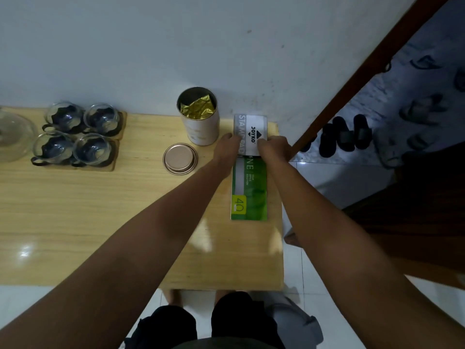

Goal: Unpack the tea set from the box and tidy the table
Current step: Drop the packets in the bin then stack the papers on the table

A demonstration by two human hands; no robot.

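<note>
A grey and white stamp pad box lies at the far right corner of the wooden table. My left hand grips its left side and my right hand grips its right side. Just in front of it lies a green booklet. Several glass cups in dark holders stand on wooden coasters at the far left. An open round tea tin with a gold foil bag inside stands left of the stamp pad box. Its copper lid rests on the table in front of it.
A clear glass bowl or pot shows at the far left edge. A white wall runs behind the table. A brown door stands open on the right, with black sandals on the tiled floor beyond.
</note>
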